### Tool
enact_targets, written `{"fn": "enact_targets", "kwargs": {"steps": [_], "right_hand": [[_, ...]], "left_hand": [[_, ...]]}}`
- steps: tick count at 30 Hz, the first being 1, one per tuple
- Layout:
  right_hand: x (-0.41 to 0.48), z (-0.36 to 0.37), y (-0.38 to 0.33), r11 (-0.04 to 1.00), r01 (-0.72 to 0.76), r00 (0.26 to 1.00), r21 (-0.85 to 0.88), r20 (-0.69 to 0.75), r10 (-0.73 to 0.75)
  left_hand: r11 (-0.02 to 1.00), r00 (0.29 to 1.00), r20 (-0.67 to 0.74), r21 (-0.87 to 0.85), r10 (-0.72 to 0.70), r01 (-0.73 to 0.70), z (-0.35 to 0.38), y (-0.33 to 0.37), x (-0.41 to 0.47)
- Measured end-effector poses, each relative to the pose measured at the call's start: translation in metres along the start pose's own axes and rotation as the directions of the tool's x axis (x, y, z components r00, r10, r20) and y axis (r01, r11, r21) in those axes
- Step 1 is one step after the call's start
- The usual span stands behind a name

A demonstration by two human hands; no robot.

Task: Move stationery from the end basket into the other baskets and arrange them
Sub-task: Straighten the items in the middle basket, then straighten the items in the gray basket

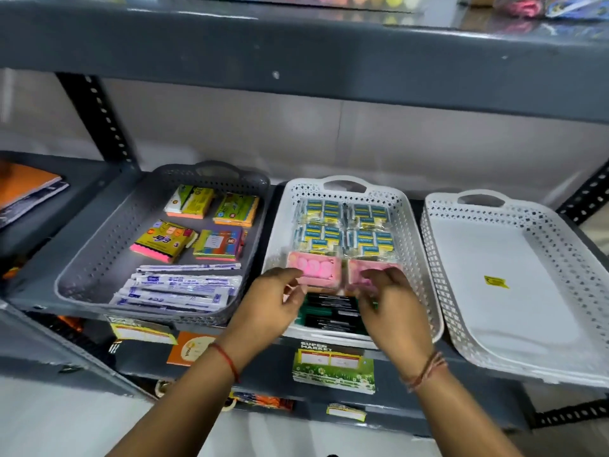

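Three baskets stand on a grey shelf. The grey basket [99, 258] on the left holds sticky-note packs [189, 201] and wrapped pens [178, 288]. The middle white basket [418, 258] holds blue-and-yellow eraser packs [342, 225], two pink packs and dark markers [329, 313] at the front. My left hand [270, 305] touches the left pink pack [313, 268] with its fingertips. My right hand [389, 301] has its fingers on the right pink pack [372, 268]. The right white basket [438, 258] is empty apart from a yellow sticker [496, 281].
An upper shelf edge [296, 61] hangs over the baskets. Price labels [333, 364] hang on the shelf front below my hands. An orange notebook [26, 189] lies on the neighbouring shelf at the left. A slotted upright [99, 117] stands behind the grey basket.
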State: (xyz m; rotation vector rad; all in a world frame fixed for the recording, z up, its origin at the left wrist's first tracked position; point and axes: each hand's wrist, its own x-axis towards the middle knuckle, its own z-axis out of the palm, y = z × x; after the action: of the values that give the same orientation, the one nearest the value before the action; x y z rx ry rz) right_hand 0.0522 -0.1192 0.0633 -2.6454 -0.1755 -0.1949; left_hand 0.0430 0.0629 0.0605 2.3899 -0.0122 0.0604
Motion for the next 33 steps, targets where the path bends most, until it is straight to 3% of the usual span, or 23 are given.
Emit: {"fn": "enact_targets", "kwargs": {"steps": [4,9,12,14,17,19,24,27,30,33], "right_hand": [[0.005,0.019,-0.035,0.986,0.128,0.992,0.109,-0.037,-0.125],[0.022,0.044,-0.092,0.963,0.237,0.971,0.126,-0.011,-0.237],[0.035,0.06,-0.131,0.946,0.292,0.951,0.144,0.064,-0.303],[0.045,0.075,-0.155,0.952,0.273,0.935,0.138,0.196,-0.296],[0.063,0.097,-0.178,0.968,0.231,0.862,-0.099,0.482,-0.157],[0.069,0.108,-0.185,0.945,0.244,0.816,-0.219,0.573,-0.078],[0.069,0.127,-0.192,0.865,0.307,0.8,-0.397,0.6,-0.008],[0.067,0.127,-0.195,0.866,0.332,0.787,-0.374,0.615,-0.036],[0.073,0.115,-0.196,0.904,0.285,0.807,-0.319,0.589,-0.046],[0.087,0.096,-0.196,0.926,0.136,0.822,-0.352,0.562,0.093]], "left_hand": [[0.993,0.985,-0.136,-0.041,0.106,-0.113,-0.03,-0.027,-0.019],[0.996,0.967,-0.254,-0.091,-0.012,-0.012,-0.091,-0.09,-0.012],[0.997,0.98,-0.185,-0.034,-0.075,0.07,-0.133,-0.133,0.002],[0.988,0.984,-0.109,0.056,-0.14,0.146,-0.157,-0.158,0.009],[0.94,0.97,0.138,0.305,-0.201,0.151,-0.179,-0.184,0.02],[0.938,0.952,0.238,0.33,-0.191,0.106,-0.183,-0.191,0.025],[0.918,0.903,0.356,0.386,-0.24,0.092,-0.178,-0.193,0.035],[0.899,0.889,0.363,0.424,-0.28,0.109,-0.171,-0.197,0.04],[0.873,0.882,0.359,0.476,-0.306,0.109,-0.17,-0.198,0.045],[0.844,0.863,0.389,0.531,-0.322,0.076,-0.17,-0.193,0.047]]}}
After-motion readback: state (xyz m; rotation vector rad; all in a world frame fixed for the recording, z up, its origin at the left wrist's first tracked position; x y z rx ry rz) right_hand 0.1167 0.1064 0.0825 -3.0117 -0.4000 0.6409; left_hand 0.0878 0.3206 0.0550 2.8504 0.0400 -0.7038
